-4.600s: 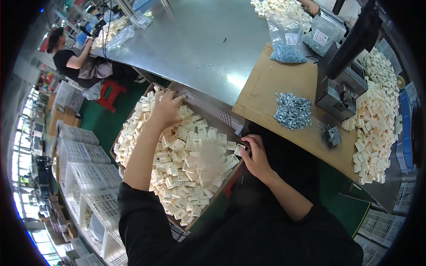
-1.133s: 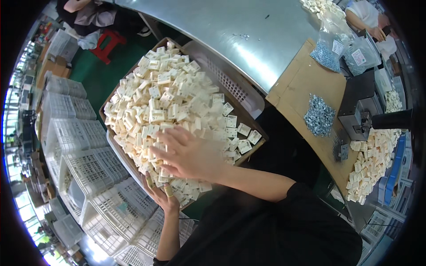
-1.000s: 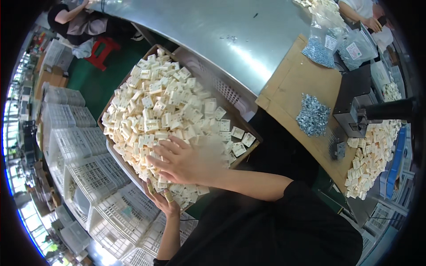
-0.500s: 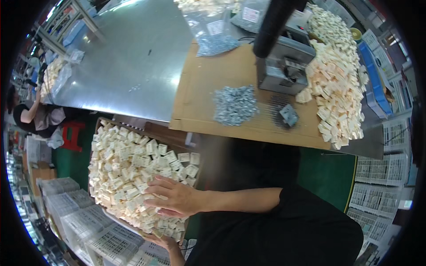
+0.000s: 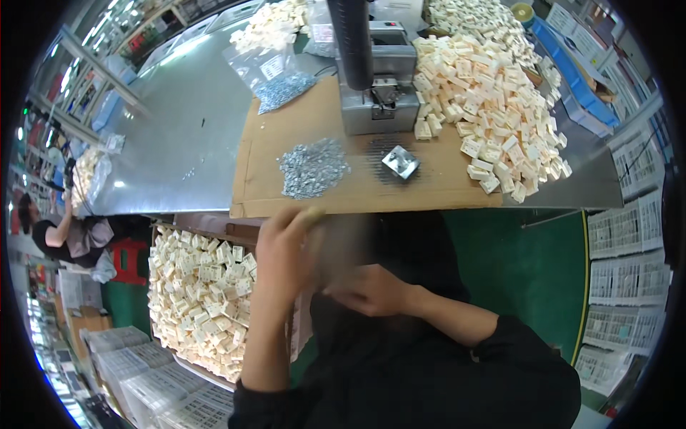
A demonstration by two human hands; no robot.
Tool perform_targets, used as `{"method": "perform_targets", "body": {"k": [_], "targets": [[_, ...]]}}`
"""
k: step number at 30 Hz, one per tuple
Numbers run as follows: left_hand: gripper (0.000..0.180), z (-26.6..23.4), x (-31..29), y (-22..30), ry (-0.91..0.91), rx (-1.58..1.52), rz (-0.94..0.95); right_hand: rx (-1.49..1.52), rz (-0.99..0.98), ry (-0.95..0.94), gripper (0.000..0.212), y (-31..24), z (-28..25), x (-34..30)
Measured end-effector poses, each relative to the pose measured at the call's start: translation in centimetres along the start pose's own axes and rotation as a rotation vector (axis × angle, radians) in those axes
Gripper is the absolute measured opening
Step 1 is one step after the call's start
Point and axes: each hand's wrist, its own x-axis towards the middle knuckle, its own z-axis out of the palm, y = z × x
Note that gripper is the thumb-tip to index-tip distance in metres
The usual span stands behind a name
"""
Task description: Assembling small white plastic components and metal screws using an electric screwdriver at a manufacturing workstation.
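Observation:
My left hand (image 5: 286, 247) is raised at the front edge of the cardboard-covered table, its fingers bent and blurred. A small pale spot shows at its fingertips, too smeared to name. My right hand (image 5: 379, 289) is just to its right, over my lap, with fingertips pointing left and lost in blur. To the left of my left forearm stands a box heaped with cream plastic pieces (image 5: 200, 293). On the cardboard (image 5: 250, 193) above my hands lie a pile of small silvery metal parts (image 5: 312, 168) and a shiny square metal block (image 5: 401, 163).
A grey metal bench machine (image 5: 379, 86) stands behind the block, a black cylinder in front of it. Cream pieces (image 5: 493, 107) are heaped at right, beside a blue tray (image 5: 572, 79). White crates (image 5: 625, 279) stack at far right. A person (image 5: 71, 232) sits at far left.
My right hand has left the cream pieces in the box and moved right over my lap. My left hand has risen from the box's near edge to the table edge. The view has turned right.

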Motion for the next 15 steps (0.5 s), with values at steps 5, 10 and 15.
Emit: {"method": "perform_targets", "body": {"k": [5, 10, 15], "targets": [[0.024, 4.0, 8.3, -1.2, -0.11, 0.077, 0.297, -0.027, 0.309, 0.169, 0.017, 0.1, -2.3, -6.1], [0.019, 4.6, 12.0, -1.9, -0.282, 0.368, 0.464, 0.151, 0.656, 0.358, 0.012, 0.0, -2.8, -11.3], [0.011, 4.8, 13.2, -2.5, -0.35, 0.244, 0.539, 0.132, 0.66, 0.367, 0.013, 1.1, -4.2, -11.3]]}}
